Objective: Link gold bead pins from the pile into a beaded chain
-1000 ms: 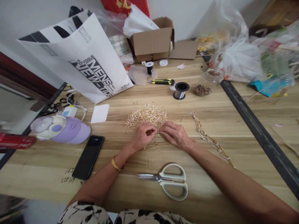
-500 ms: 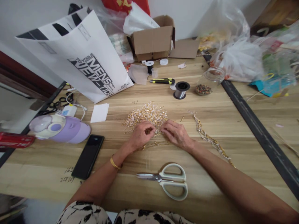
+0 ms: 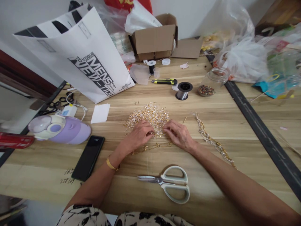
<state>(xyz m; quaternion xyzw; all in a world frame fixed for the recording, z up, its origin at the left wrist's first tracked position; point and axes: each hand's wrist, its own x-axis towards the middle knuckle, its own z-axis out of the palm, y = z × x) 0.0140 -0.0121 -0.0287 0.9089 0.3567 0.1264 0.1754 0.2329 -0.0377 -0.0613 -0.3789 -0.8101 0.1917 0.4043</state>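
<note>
Small gold-and-white pieces [image 3: 150, 113] lie on the wooden desk [image 3: 145, 91] by the left hand [image 3: 141, 135] and right hand [image 3: 178, 134], whose grip, loose or pinching, I cannot tell, while a clear jar [image 3: 215, 78] holds multicoloured beads [image 3: 206, 90] and a brown cardboard box [image 3: 154, 39] white packaging [image 3: 139, 20].

Two bare hands, one left [image 3: 139, 134] and one right [image 3: 179, 135]. One heap of small gold and clear pieces [image 3: 148, 115], far too many to count; one gold chain [image 3: 154, 146]; one bundle of beaded strands [image 3: 213, 142], their number unclear. One gold bracelet [image 3: 111, 164]. One pair of pale-handled scissors [image 3: 160, 180], one yellow-and-black cutter [image 3: 165, 81]. Two spools: one dark [image 3: 151, 68], one silvery [image 3: 183, 93]. One clear jar [image 3: 210, 85] of uncountable beads [image 3: 206, 90]. One phone [image 3: 88, 158], one purple bottle [image 3: 74, 131], one white slip of paper [image 3: 100, 113]. One open cardboard box [image 3: 155, 40], one large printed white bag [image 3: 70, 59]. Plastic bags [image 3: 244, 59] at right overlap, so their count is uncertain.
</note>
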